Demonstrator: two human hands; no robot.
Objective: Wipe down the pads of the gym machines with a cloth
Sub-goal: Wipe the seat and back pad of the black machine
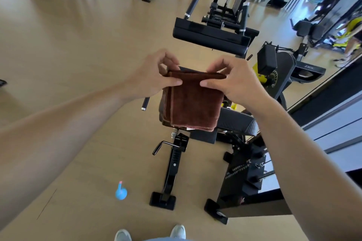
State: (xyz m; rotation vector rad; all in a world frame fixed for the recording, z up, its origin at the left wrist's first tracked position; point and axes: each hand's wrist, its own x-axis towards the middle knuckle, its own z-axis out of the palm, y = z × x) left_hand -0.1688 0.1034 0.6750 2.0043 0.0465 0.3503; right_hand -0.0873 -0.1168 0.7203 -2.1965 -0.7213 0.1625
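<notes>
Above the machine's black seat pad point(238, 123), left hand point(154, 76) and right hand point(233, 82) each pinch the folded brown cloth point(193, 101) in a fingertip grip, wiping seemingly not yet begun.

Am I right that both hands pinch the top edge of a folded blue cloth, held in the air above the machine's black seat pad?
Not quite: the cloth is brown, not blue. The head view shows the left hand and right hand pinching the top edge of the folded cloth, held in the air above the machine's black seat pad. The only blue thing is a small object on the floor.
</notes>
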